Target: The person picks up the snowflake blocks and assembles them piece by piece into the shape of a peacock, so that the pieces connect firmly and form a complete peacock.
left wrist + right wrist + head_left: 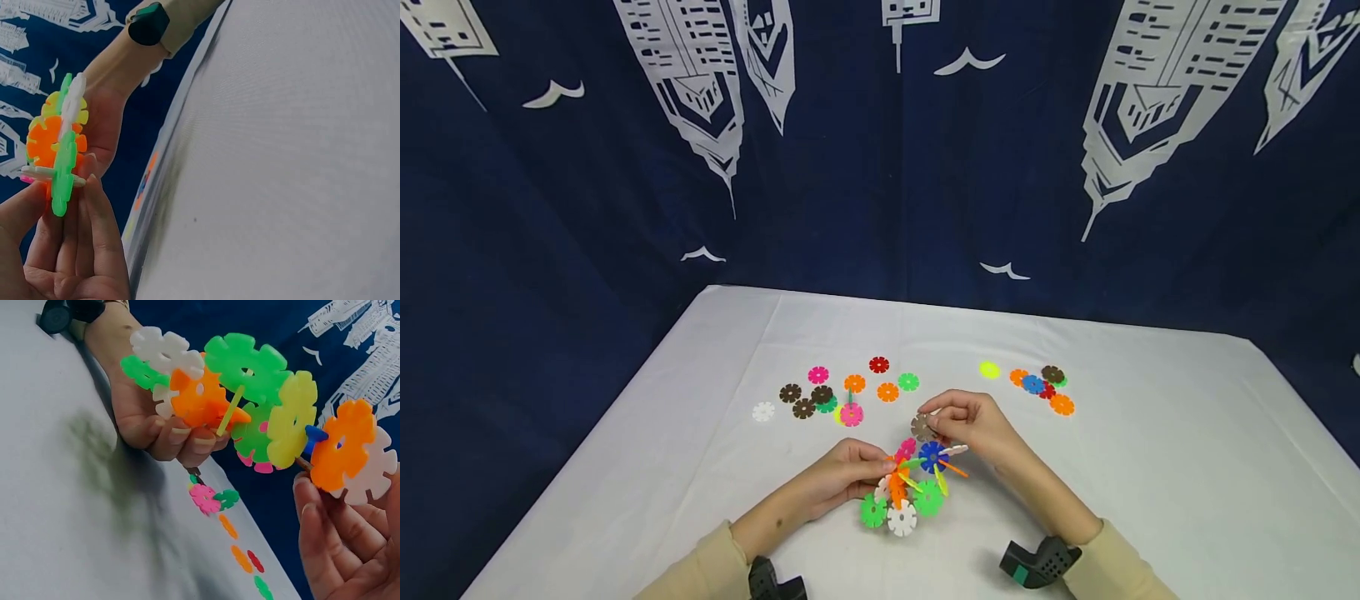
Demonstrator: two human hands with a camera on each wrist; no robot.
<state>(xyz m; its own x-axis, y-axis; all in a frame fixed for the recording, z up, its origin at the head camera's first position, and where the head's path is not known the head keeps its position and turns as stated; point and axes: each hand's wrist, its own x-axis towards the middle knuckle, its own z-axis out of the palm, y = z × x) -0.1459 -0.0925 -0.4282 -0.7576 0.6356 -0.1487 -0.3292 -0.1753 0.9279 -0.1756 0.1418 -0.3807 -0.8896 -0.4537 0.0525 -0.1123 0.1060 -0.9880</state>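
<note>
My left hand (844, 477) grips a cluster of interlocking snowflake discs just above the table. In it are a white disc (902, 517), a green disc (928, 497), an orange disc (197, 390) and a blue disc (933, 457), among several others slotted together at angles. Between thumb and fingers, my right hand (976, 427) pinches a brown snowflake disc (922, 427) at the cluster's upper right, close to the blue disc. Whether the brown disc is slotted into the blue one cannot be told. In the right wrist view, the brown disc is mostly hidden behind a yellow disc (292, 419) and my fingers.
Loose discs lie beyond my hands on the white tablecloth (1150, 433). To the left are a white disc (763, 411), brown discs (790, 392) and a pink disc (852, 414); an overlapping group with an orange disc (1062, 404) lies right. A dark blue curtain (865, 183) hangs behind.
</note>
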